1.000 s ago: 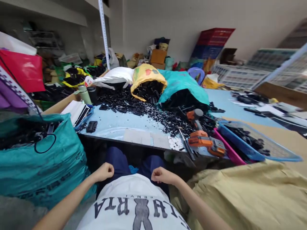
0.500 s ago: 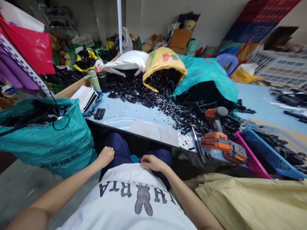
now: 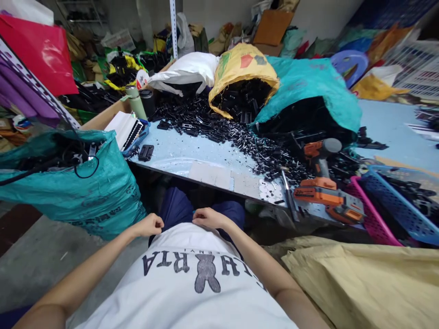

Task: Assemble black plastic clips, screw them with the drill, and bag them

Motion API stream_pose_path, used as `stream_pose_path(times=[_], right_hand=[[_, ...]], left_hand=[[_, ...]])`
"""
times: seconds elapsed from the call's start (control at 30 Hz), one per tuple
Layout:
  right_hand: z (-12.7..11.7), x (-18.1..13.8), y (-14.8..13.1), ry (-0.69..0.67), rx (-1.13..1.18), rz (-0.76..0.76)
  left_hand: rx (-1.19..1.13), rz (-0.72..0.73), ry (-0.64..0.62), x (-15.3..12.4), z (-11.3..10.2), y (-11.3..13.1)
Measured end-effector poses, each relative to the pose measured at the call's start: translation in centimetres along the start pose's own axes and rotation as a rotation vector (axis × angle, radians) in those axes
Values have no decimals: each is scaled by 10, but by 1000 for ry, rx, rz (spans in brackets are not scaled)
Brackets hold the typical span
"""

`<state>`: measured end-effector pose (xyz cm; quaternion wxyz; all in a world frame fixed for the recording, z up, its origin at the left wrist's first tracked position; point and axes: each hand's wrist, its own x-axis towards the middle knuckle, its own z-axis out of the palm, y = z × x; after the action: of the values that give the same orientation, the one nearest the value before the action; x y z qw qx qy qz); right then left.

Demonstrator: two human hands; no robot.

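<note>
— Where do we have our hands?

— Both in our lap, short of the bench point(image 3: 178, 157). Our left hand point(image 3: 151, 225) is curled into a loose fist at the left edge of the shirt point(image 3: 192, 278), touching the hem; we cannot tell whether any cloth is caught inside it. Our right hand point(image 3: 207, 218) lies on the hem's middle with fingers bent down, seemingly pinching the fabric.

— So the shirt is what we are handling?

— Yes. It lies over our belly, its hem just above the blue trousers point(image 3: 178, 208), under the bench's near edge. We judge we are tugging or straightening the hem, with nothing from the bench in hand.

— What lies in front of us?

— A heap of small black parts point(image 3: 240, 141) spills across the bench from a yellow sack point(image 3: 240, 68) and a teal sack point(image 3: 308, 87). One black part point(image 3: 146, 152) sits alone near the left corner. To the right are an orange drill point(image 3: 318, 153) and a flat orange tool point(image 3: 318, 194), beside a pink basket point(image 3: 363, 214). Another teal bag point(image 3: 85, 196) stands on the floor at our left.

— What would a move to the bench call for?

— Letting go of the hem, opening the fingers, and lifting the hands over the near edge, since everything there is well apart from them. The loose parts are small, so they would want a fingertip pinch.
</note>
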<state>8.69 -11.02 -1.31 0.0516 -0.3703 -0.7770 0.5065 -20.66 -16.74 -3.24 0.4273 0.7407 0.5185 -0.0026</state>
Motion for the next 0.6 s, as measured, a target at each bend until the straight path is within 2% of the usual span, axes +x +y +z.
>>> stream_pose_path(times=[0.1, 0.2, 0.3, 0.37, 0.47, 0.6], right_hand=[[-9, -7, 3, 53, 85, 15], [-16, -12, 6, 141, 206, 7], [-27, -10, 6, 233, 373, 6], [-41, -4, 2, 272, 444, -9], [-83, 15, -6, 293, 414, -41], [-172, 69, -4, 369, 250, -51]], left_hand=[[18, 27, -39, 15, -17, 12], [58, 153, -2, 46, -57, 38], [96, 328, 254, 91, -108, 75], [110, 381, 454, 129, -143, 98], [104, 369, 679, 195, -191, 118], [156, 263, 882, 277, -249, 107]])
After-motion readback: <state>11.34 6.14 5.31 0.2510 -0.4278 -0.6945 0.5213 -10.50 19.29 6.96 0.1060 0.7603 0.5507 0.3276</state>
